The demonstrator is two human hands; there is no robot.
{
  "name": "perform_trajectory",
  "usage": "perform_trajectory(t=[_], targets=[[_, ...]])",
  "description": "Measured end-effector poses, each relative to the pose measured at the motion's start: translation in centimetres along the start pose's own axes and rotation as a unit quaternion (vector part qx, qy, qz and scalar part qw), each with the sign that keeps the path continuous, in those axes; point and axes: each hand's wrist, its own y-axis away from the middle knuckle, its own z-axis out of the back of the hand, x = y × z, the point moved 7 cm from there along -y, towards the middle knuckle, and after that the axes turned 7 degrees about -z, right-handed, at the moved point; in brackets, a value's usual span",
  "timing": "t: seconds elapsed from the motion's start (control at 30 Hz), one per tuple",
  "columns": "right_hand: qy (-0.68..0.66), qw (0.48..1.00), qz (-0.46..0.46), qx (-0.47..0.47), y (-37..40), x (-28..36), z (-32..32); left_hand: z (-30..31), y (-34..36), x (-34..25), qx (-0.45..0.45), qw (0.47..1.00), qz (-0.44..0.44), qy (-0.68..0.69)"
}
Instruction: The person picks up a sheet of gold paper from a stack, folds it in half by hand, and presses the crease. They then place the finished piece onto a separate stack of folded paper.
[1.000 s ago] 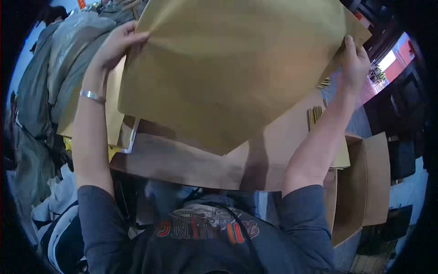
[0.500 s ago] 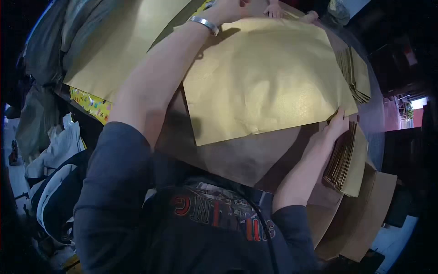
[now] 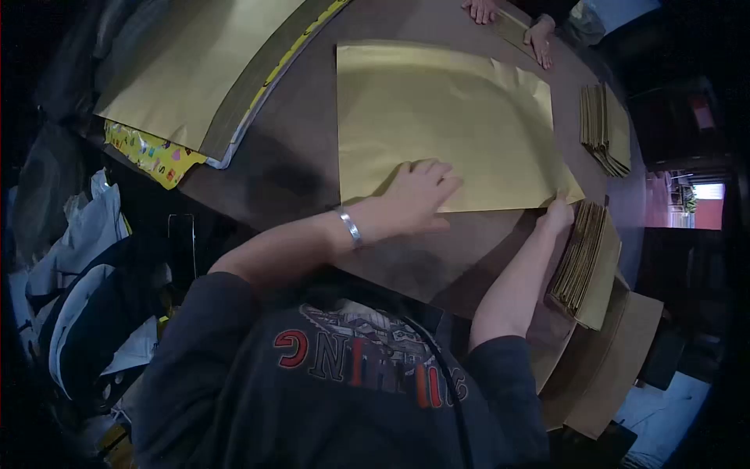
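A large sheet of golden-brown kraft paper [image 3: 445, 117] lies spread on the brown table in front of me. My left hand [image 3: 418, 195], with a silver bracelet at the wrist, rests on the sheet near its close edge, fingers apart. At the near right corner, my right hand [image 3: 559, 213] pinches the paper's edge between thumb and fingers. Close beside that hand stands a bundle of folded brown paper [image 3: 582, 262].
A thick stack of large kraft sheets [image 3: 203, 70] lies at the left over yellow patterned wrapping [image 3: 148, 152]. Another folded bundle [image 3: 605, 129] sits at the far right. Across the table, a co-worker's hands [image 3: 539, 39] press a narrow folded piece. A cardboard box [image 3: 613, 359] is at lower right.
My left hand has come back from the sheet's far edge to its near edge. The sheet now lies flatter and farther left of the folded bundle. My right hand still pinches the corner.
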Motion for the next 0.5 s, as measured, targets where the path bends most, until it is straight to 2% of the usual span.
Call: perform_trajectory(t=[0.03,0.07,0.17,0.2,0.3,0.33,0.37,0.43,0.47,0.5], targets=[[0.030,0.999,-0.012,-0.017,0.3,0.4,0.0,-0.9,-0.3,-0.7,0.008,0.998,0.002,-0.058],[0.020,0.992,-0.113,-0.052,-0.3,-0.8,0.4,-1.8,-0.9,-1.2,0.016,0.993,0.004,-0.117],[0.014,0.991,-0.112,-0.078,-1.0,-1.6,0.5,-2.7,-2.4,-1.3,-0.079,0.986,-0.022,-0.142],[0.016,0.990,-0.112,-0.079,-2.0,-2.5,0.9,-2.6,-2.6,-1.6,-0.083,0.983,-0.030,-0.159],[0.008,0.995,-0.086,-0.054,-2.8,-2.9,0.9,-2.7,-2.2,-2.7,-0.071,0.985,-0.035,-0.156],[-0.007,0.995,-0.090,-0.042,-2.6,-3.1,0.7,-3.4,-2.2,-2.5,-0.026,0.993,0.001,-0.116],[-0.022,0.995,-0.091,-0.033,-2.5,-2.7,0.6,-3.4,-2.1,-2.7,-0.023,0.994,-0.007,-0.111],[0.024,0.996,-0.071,-0.043,-2.8,-2.5,1.1,-3.1,-1.9,-2.0,-0.026,0.995,0.020,-0.093],[0.034,0.996,-0.061,-0.052,-1.7,-1.9,1.0,-3.3,-2.1,-1.8,0.005,0.994,0.038,-0.098],[-0.005,0.999,-0.048,-0.015,-1.6,-1.8,0.8,-3.4,-2.6,-2.3,0.007,0.995,0.028,-0.093]])
